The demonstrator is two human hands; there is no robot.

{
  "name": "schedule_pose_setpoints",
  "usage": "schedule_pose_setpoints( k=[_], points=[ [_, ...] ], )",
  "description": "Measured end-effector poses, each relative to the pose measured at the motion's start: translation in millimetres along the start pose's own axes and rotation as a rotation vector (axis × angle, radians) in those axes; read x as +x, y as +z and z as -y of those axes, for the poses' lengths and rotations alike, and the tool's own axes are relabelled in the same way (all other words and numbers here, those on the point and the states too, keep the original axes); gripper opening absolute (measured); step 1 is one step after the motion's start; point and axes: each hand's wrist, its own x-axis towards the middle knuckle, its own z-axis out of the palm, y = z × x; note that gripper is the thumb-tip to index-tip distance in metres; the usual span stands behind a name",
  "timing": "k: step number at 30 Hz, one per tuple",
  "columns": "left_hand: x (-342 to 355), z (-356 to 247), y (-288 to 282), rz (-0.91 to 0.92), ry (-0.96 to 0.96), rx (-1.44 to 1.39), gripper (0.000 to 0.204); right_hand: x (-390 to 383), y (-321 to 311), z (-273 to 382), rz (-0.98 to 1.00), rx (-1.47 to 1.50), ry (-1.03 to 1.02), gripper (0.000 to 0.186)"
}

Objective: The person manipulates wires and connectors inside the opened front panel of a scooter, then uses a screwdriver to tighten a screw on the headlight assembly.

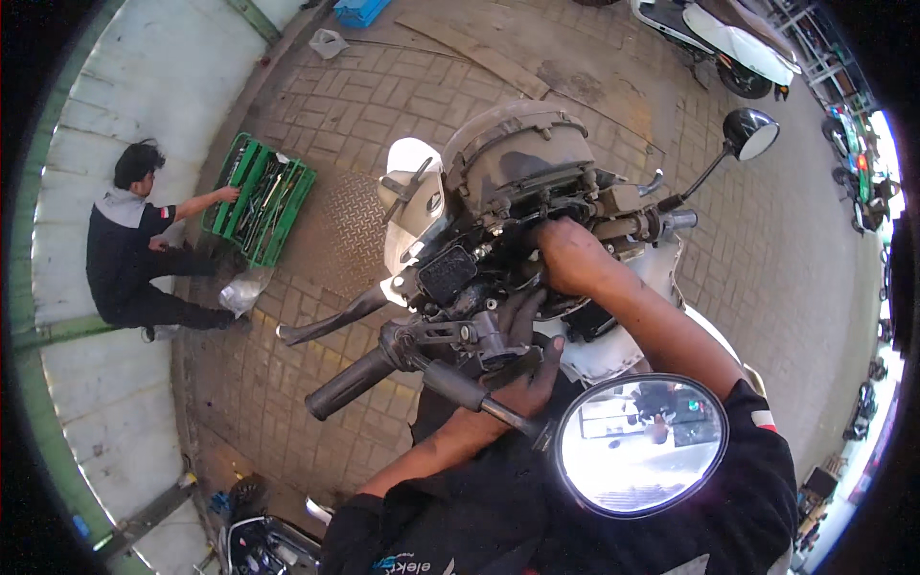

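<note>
A motorcycle's front end stands before me, with its handlebar and cockpit parts opened up. My left hand (527, 353) reaches up from below, behind the left side of the handlebar (436, 350). Its blackened fingers are stretched out and its thumb stands apart; the fingertips go out of sight among the parts. Curled over the middle of the cockpit, my right hand (570, 257) dips into the gap beside the headlight housing (522, 158). What its closed fingers grip, if anything, is hidden. A black reservoir (448, 275) sits left of both hands.
The near mirror (642, 443) stands before my body; the far mirror (750, 134) juts out right. A clutch or brake lever (335, 318) sticks out left. At left, a person (129, 240) squats, reaching into a green toolbox (259, 199). Another motorcycle (273, 544) is at lower left.
</note>
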Motion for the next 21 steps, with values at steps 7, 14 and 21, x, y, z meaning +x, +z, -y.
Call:
schedule_pose_setpoints(
  k=[7, 14, 21],
  points=[
    [15.5, 3.9, 25.8, -0.216, 0.018, 0.363, 0.045, 8.6, -15.1, 4.9, 0.148, 0.004, -0.016, 0.021],
    [38.4, -0.3, 33.5, -0.344, -0.057, 0.169, 0.035, 29.9, -24.8, 7.1, 0.422, -0.003, 0.022, 0.023],
    [58.6, -11.4, 14.4, -0.435, -0.087, 0.657, 0.024, 13.4, -16.8, -1.7, 0.22, 0.132, 0.01, 0.025]
  ],
)
